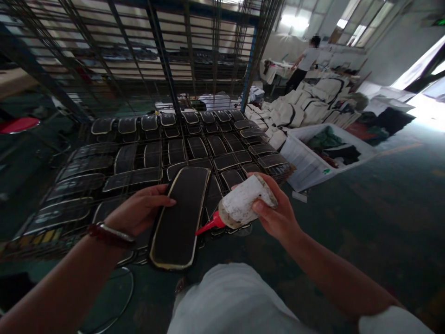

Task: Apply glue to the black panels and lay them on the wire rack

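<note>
My left hand grips the left edge of a long black panel with rounded corners, thumb on its face and the other fingers behind it. A pale line of what looks like glue runs around the panel's rim. In my right hand is a white glue bottle, smudged and tipped down to the left. Its red nozzle meets the panel's right edge, low down. The fingers of my right hand wrap around the bottle's base end.
A wire rack in front bears many similar black panels with pale edges. To the right stands a white bin with fabric in it, near a heap of white pieces. A person stands farther back. At far left is a red stool.
</note>
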Demonstrator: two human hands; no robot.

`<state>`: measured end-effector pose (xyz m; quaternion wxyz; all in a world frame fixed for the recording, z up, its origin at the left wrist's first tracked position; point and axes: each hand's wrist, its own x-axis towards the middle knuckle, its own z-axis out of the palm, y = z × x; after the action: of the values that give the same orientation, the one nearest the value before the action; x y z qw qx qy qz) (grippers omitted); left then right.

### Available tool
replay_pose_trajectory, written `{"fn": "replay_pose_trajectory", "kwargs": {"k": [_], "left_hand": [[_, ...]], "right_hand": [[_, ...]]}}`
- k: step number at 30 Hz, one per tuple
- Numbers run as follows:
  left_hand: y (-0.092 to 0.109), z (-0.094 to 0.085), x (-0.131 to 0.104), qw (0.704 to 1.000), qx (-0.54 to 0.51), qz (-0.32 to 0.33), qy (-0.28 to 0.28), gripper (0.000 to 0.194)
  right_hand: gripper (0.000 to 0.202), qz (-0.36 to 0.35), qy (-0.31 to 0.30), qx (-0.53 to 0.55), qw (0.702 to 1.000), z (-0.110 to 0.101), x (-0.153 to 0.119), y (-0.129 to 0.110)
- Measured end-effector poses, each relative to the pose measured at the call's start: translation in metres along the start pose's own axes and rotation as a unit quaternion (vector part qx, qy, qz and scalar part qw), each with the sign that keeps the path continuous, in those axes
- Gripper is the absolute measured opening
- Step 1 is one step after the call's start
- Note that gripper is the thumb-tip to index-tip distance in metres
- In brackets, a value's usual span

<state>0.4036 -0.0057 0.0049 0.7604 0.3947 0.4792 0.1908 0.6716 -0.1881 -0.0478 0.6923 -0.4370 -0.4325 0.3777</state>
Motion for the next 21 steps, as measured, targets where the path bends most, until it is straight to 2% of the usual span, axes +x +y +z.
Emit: {"fn": "replay_pose_trajectory", "kwargs": {"k": [6,9,13,18,21], "left_hand": [[-0.001,0.007,0.011,1.0,0.001,0.006,0.026,0.047],[0.002,0.009,0.011,1.0,0.005,0.018,0.025,0.046],[0.006,0.013,0.009,0.998,-0.011,0.018,0.052,0.045],[0.009,0.016,0.007,0.991,-0.052,0.023,0.118,0.033],[0.009,0.014,0.008,0.986,-0.066,0.029,0.15,0.028]], "right_hand": [[0.058,-0.021,-0.074,0.044,0.996,-0.003,-0.006,-0.008],[0.057,-0.028,-0.08,0.038,0.996,-0.004,-0.008,-0.01],[0.059,-0.032,-0.078,0.027,0.996,-0.005,-0.011,-0.01],[0.059,-0.022,-0.042,0.021,0.999,-0.01,-0.012,-0.007],[0.064,0.003,0.025,0.029,0.999,-0.007,-0.017,-0.001]]}}
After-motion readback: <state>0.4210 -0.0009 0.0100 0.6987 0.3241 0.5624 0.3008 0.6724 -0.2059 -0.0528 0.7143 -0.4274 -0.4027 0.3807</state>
